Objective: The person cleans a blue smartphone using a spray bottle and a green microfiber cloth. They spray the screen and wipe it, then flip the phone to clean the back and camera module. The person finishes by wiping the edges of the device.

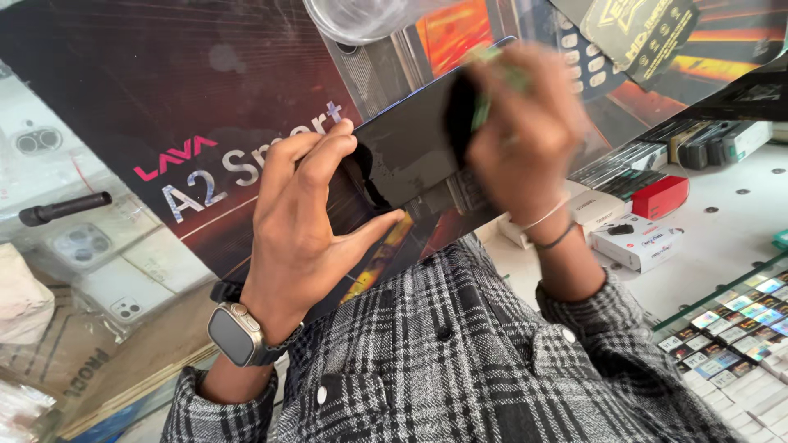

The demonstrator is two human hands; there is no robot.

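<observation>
Phone: a dark, flat phone (410, 156) held screen up in mid-air above a glass counter (107, 271), tilted, between the person's two hands; its glass looks black and unlit.
Left hand: the left hand (304, 221) pinches the phone's near corner, fingers curled over the top edge and thumb stretched along the lower edge; half closed, firmly on the phone; a grey smartwatch (234, 335) sits on the wrist.
Right hand: the right hand (525, 135) is blurred with motion over the phone's far end; fingers bunched around a dark cloth (460, 111) with something green (492, 70) showing beside it, pressed to the screen; thin bands circle the wrist.
Progress: judged from the blur and the cloth on the glass, wiping appears under way at the far end; the near half of the screen lies bare under no cloth; whether it is already clean cannot be told.
Surroundings: a large dark poster (148, 98) lies beneath the hands; a clear round dish (361, 16) at top; a red box (661, 197) and white boxes (636, 242) to the right; the person wears a plaid shirt (460, 361).
</observation>
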